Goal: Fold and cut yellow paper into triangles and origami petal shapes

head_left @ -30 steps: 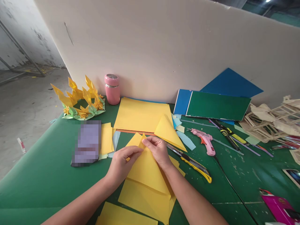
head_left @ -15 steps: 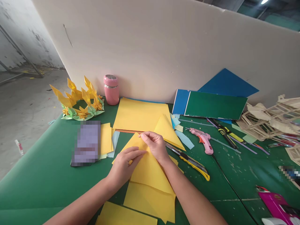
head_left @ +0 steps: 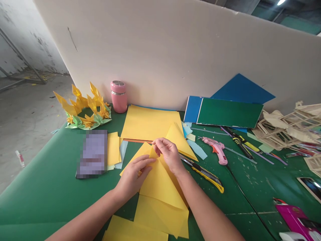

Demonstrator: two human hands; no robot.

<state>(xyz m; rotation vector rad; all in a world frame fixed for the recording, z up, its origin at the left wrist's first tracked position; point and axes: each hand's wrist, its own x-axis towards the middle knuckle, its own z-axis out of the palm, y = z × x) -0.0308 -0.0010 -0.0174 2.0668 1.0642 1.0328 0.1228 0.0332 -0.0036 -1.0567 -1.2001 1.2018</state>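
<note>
Across my green tabletop (head_left: pixel 57 201) it's pretty cluttered: a yellow paper crown (head_left: pixel 89 103) with green leaves sits at the left, a pink flask (head_left: pixel 119 98) just beside it, and a stack of yellow paper (head_left: pixel 150 124) lies toward the back. Big pale board (head_left: pixel 150 50) stands right behind everything, with concrete floor (head_left: pixel 27 110) past the table's left edge. Off to the right there's a pink glue gun (head_left: pixel 217 151), a yellow-handled utility knife (head_left: pixel 207 176) nearer my wrist, and a wooden stick model (head_left: pixel 276 129) further over. The folded yellow sheet (head_left: pixel 162 187) is front and centre, over some loose yellow sheets (head_left: pixel 160 214). My forearms angle in from the bottom edge and the hands nearly meet. Right hand (head_left: pixel 169 155) is pinching the sheet near its top point. Left hand (head_left: pixel 132 174) is back-up, fingers curved and touching the paper; can't tell if they're gripping it.
</note>
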